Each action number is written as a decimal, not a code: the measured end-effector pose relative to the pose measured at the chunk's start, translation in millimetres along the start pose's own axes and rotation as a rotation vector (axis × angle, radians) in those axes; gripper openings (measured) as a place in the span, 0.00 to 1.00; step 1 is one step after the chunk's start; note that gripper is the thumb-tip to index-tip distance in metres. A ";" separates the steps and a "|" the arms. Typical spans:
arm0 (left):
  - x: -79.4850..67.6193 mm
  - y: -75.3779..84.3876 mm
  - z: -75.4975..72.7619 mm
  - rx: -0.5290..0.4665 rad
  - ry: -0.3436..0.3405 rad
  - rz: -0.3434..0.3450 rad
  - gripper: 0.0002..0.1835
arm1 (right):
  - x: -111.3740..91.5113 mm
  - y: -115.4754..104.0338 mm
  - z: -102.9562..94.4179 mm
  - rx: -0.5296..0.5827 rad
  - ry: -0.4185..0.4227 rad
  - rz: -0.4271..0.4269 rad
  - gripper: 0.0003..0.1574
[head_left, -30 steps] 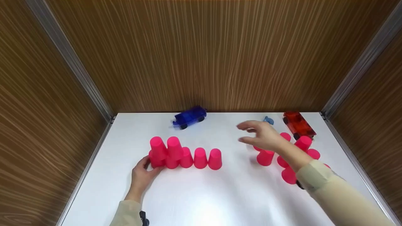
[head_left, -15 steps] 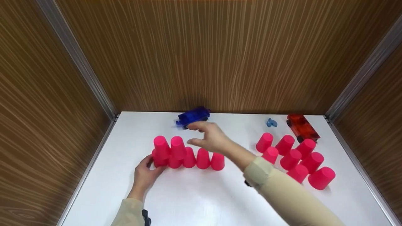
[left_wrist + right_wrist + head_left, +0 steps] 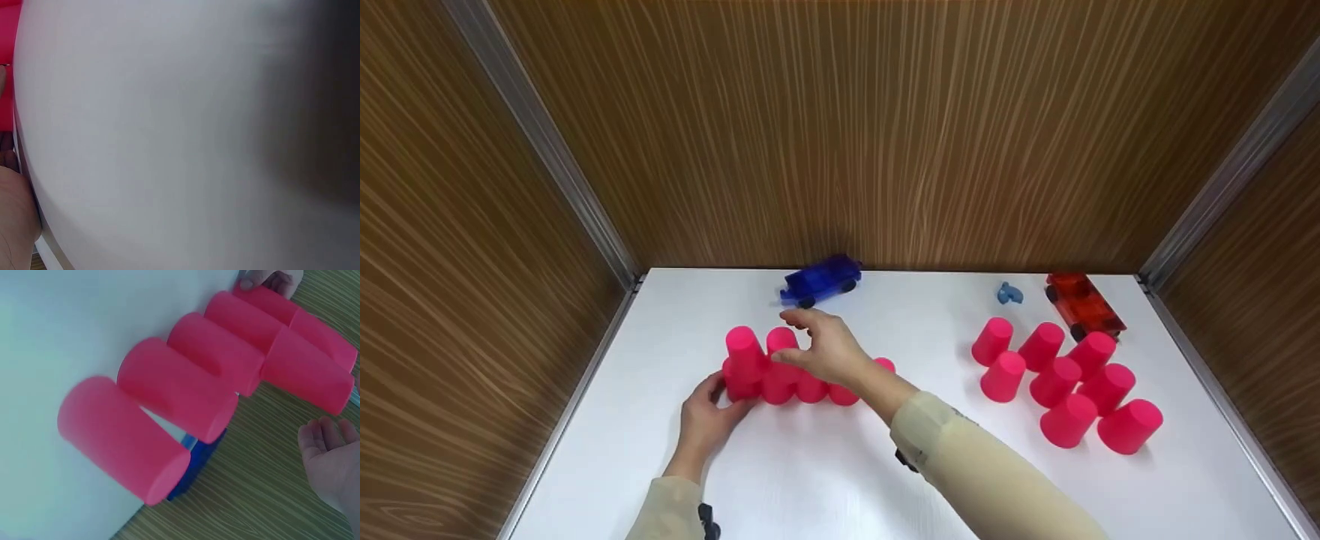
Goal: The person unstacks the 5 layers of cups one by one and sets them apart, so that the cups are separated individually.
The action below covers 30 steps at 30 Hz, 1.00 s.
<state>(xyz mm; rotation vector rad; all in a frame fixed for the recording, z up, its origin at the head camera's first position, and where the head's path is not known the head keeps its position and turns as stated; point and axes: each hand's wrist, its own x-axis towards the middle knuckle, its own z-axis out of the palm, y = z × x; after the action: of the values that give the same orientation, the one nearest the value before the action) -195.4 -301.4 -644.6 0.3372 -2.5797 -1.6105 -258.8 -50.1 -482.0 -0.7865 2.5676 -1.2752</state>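
Upside-down pink cups stand in a row, with two more on top at its left end. My left hand (image 3: 705, 424) holds the leftmost bottom cup (image 3: 739, 390), its fingers behind and thumb in front. My right hand (image 3: 829, 349) is beside the right upper cup (image 3: 781, 340), thumb and fingers spread apart and holding nothing. In the right wrist view, that upper cup (image 3: 308, 374) stands just above the fingertips of my right hand (image 3: 332, 464). The left wrist view mostly shows the white tabletop, with part of my left hand (image 3: 14, 216) at its edge.
A group of upside-down pink cups (image 3: 1054, 381) stands on the right of the white table (image 3: 810, 480). Behind are a blue toy car (image 3: 821, 280), a small blue piece (image 3: 1009, 293) and a red toy car (image 3: 1084, 304). Wood-grain panels (image 3: 840, 135) enclose the table.
My right hand has moved left, from near the right group of cups to the right upper cup, staying empty. My left hand keeps holding the leftmost bottom cup.
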 end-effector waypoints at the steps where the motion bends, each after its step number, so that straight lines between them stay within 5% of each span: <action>1: 0.1 -0.1 0.1 0.000 0.001 0.002 0.43 | 0.3 0.1 1.8 0.007 0.002 0.008 0.43; 14: 0.4 -1.0 0.2 0.017 -0.002 0.004 0.43 | -1.9 6.6 4.7 0.112 0.033 0.078 0.37; 23: -1.3 0.2 1.4 0.001 0.012 0.004 0.43 | -24.0 19.3 -44.7 0.095 0.065 -0.063 0.36; 30: 0.6 -2.8 1.4 0.004 0.011 0.028 0.41 | -57.6 38.5 -91.7 0.071 0.110 -0.061 0.36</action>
<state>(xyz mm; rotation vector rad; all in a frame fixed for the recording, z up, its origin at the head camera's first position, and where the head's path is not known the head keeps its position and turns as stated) -195.9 -301.5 -647.8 0.3074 -2.5687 -1.5896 -258.7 62.6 -459.8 -0.8089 2.5848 -1.4582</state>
